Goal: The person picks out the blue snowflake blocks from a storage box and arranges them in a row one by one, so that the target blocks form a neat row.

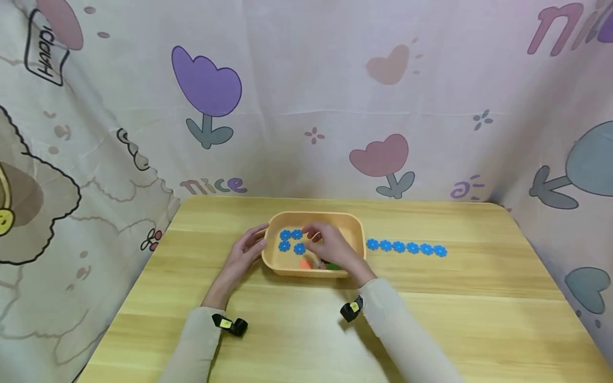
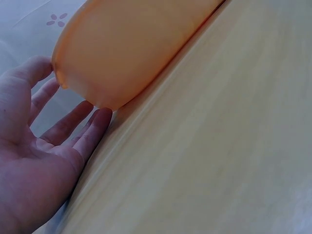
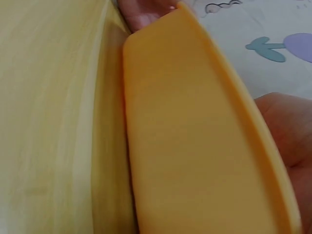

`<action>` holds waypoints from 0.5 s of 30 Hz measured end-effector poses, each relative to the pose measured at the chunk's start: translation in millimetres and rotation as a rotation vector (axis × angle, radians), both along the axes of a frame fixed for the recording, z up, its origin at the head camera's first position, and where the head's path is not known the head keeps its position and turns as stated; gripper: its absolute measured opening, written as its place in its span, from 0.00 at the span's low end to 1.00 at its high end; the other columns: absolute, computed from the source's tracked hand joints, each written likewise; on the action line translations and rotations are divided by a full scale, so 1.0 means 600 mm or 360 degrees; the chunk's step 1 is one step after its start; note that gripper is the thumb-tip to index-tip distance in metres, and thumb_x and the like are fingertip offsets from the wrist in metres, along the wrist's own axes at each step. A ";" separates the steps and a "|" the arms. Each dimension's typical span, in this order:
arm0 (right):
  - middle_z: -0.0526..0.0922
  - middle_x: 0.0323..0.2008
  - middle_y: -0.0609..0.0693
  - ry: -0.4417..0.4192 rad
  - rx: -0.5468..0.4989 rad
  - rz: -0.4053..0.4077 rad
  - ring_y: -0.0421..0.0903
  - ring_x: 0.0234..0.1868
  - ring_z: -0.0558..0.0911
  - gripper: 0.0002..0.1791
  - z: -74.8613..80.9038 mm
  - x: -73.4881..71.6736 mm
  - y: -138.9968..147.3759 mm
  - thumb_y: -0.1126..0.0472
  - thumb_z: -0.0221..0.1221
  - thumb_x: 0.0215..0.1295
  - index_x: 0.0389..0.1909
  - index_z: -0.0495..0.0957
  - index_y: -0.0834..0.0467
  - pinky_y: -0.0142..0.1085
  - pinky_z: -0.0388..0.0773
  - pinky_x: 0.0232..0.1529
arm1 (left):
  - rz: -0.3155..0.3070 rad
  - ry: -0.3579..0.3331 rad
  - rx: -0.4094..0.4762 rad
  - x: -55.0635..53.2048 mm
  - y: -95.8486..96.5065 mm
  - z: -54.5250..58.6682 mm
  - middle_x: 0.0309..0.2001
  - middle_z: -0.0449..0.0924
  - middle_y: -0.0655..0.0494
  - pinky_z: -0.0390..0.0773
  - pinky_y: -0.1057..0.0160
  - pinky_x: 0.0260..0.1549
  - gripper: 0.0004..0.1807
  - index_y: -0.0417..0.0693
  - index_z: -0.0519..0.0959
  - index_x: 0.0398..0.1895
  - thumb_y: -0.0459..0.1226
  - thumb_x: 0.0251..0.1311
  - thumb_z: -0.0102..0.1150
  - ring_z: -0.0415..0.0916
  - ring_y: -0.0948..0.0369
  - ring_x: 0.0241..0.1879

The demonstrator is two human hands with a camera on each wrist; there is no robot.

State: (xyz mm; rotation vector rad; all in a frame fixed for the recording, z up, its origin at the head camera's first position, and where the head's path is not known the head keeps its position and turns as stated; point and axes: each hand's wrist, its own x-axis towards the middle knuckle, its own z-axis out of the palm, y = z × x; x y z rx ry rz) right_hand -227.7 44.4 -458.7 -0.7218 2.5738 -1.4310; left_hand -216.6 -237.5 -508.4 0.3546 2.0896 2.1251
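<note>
A yellow-orange plastic basket (image 1: 313, 272) stands on the table, seen from its side in both wrist views. My left hand (image 1: 245, 250) is at its left end, fingertips (image 2: 100, 114) touching the end wall and thumb up near the rim. My right hand (image 1: 331, 246) reaches inside over the far wall's side, thumb and forefinger apart, beside a blue flower-shaped piece (image 1: 299, 248). Several such pieces (image 1: 285, 234) lie in the basket's left part. Under the right hand show an orange piece (image 1: 305, 264) and a green piece (image 1: 332, 266), partly hidden. In the right wrist view the basket wall hides the fingers.
A straight row of several blue flower-shaped pieces (image 1: 399, 247) lies on the wooden table (image 1: 479, 308), running right from the basket. A patterned cloth (image 1: 287, 80) hangs behind the table and at both sides. Each wrist wears a small black camera.
</note>
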 end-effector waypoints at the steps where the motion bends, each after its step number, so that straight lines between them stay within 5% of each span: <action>1: 0.83 0.47 0.59 -0.0014 0.0008 0.0000 0.52 0.45 0.81 0.16 -0.003 -0.001 -0.003 0.69 0.63 0.69 0.56 0.80 0.67 0.40 0.83 0.47 | -0.0011 0.0004 -0.0001 0.001 0.001 -0.001 0.74 0.64 0.40 0.78 0.59 0.60 0.28 0.47 0.65 0.76 0.39 0.77 0.55 0.67 0.42 0.70; 15: 0.83 0.47 0.57 -0.0150 0.0261 0.0052 0.49 0.44 0.79 0.17 -0.014 -0.019 -0.034 0.70 0.66 0.65 0.55 0.81 0.64 0.39 0.83 0.47 | 0.0014 -0.0025 -0.0031 -0.003 0.001 0.003 0.74 0.65 0.43 0.78 0.60 0.60 0.28 0.50 0.67 0.76 0.41 0.75 0.57 0.67 0.45 0.70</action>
